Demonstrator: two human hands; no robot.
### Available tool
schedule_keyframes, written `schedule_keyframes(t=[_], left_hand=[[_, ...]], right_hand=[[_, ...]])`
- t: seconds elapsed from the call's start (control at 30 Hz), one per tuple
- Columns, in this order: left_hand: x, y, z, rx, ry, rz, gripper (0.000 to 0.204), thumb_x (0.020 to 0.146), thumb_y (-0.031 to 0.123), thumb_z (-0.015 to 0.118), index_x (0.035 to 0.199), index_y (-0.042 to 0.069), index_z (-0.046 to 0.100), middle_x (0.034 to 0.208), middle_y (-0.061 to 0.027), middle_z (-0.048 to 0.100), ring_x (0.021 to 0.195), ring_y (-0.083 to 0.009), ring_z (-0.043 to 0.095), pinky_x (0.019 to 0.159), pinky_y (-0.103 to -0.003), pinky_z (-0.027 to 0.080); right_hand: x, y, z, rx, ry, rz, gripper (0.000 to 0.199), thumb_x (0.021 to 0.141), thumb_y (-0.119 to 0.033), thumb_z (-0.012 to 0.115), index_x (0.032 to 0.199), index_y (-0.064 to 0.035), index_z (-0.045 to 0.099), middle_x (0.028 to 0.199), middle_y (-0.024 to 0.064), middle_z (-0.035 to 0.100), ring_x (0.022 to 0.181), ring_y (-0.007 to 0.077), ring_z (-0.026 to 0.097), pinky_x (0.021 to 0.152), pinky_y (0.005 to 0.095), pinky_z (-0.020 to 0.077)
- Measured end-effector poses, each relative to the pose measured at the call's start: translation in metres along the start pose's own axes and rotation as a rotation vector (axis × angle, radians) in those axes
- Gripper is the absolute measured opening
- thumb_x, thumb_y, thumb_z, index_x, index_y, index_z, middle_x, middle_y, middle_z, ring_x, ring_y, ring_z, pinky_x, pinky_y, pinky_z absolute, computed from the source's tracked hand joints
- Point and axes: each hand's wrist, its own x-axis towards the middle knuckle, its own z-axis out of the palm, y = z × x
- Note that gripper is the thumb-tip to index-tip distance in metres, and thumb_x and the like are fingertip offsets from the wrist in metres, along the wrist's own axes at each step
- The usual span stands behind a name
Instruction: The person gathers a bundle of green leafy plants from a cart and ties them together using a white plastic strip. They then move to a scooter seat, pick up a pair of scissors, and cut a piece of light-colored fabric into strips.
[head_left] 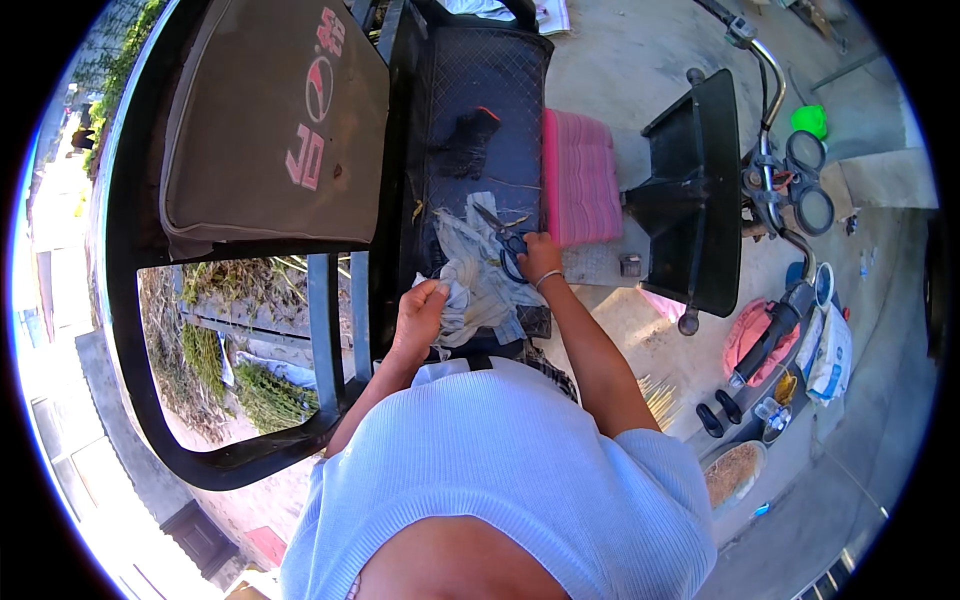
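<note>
On black seat | left hand (418, 312) fisted on pale cloth (478, 285); right hand (538, 256) gripping scissors (505, 238)

I make out a large grey-brown cushion (270, 120) at the far left, propped on the vehicle frame, carrying a red and white label (318, 100): a round emblem with blocky characters above and below it. Down at the right, beside the scooter, a white printed sack (833, 355) leans on the ground, with blue and yellow marks on its face. The two round gauges (808, 180) on the scooter handlebar sit far right, dark-rimmed with pale faces.
</note>
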Motion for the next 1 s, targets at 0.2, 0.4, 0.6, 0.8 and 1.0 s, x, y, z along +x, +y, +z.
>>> schedule_keyframes(t=[0.2, 0.4, 0.6, 0.8, 1.0], left_hand=[[-0.006, 0.014, -0.005, -0.123, 0.058, -0.006, 0.024, 0.092, 0.006, 0.045, 0.111, 0.001, 0.059, 0.093, -0.0026, 0.064, 0.081, -0.0077, 0.059, 0.073, -0.022, 0.047], [-0.001, 0.024, -0.006, -0.275, 0.027, -0.015, 0.024, 0.092, 0.005, 0.044, 0.11, 0.004, 0.06, 0.092, -0.0012, 0.064, 0.077, -0.0051, 0.058, 0.07, -0.021, 0.047], [0.005, 0.03, 0.005, -0.151, 0.111, 0.018, 0.022, 0.09, 0.004, 0.047, 0.108, 0.002, 0.061, 0.09, -0.0014, 0.064, 0.078, -0.0056, 0.057, 0.071, -0.021, 0.046], [0.01, 0.036, 0.026, 0.119, 0.086, 0.116, 0.018, 0.087, 0.006, 0.053, 0.101, 0.0, 0.061, 0.085, -0.0016, 0.063, 0.075, -0.0069, 0.058, 0.069, -0.022, 0.047], [0.006, 0.036, 0.024, 0.595, 0.144, 0.382, 0.014, 0.076, 0.006, 0.061, 0.089, 0.0, 0.063, 0.079, -0.0134, 0.063, 0.074, -0.0237, 0.061, 0.065, -0.031, 0.048]], right_hand=[[0.003, -0.02, 0.024, -0.398, -0.013, -0.022, 0.026, 0.072, -0.007, 0.058, 0.098, -0.0054, 0.053, 0.095, 0.015, 0.054, 0.085, 0.0334, 0.054, 0.073, 0.0421, 0.0457], [0.007, 0.01, -0.005, 0.047, 0.118, 0.033, 0.043, 0.067, -0.004, 0.065, 0.107, -0.0057, 0.05, 0.077, 0.012, 0.057, 0.067, 0.0248, 0.058, 0.062, 0.0381, 0.047], [-0.049, 0.014, -0.077, 0.94, -0.359, 0.132, 0.057, 0.068, -0.01, 0.075, 0.118, -0.0035, 0.048, 0.084, 0.0051, 0.055, 0.068, 0.0108, 0.052, 0.06, 0.0248, 0.0443], [-0.086, -0.049, -0.133, 1.228, -0.785, 0.0, 0.057, 0.08, -0.033, 0.067, 0.123, -0.0039, 0.046, 0.089, 0.0033, 0.05, 0.08, 0.0103, 0.048, 0.069, 0.0232, 0.0415], [-0.083, -0.06, -0.112, 0.962, -0.748, -0.272, 0.066, 0.08, -0.048, 0.062, 0.124, -0.0015, 0.044, 0.084, 0.0004, 0.048, 0.074, 0.011, 0.047, 0.066, 0.0244, 0.0416]])
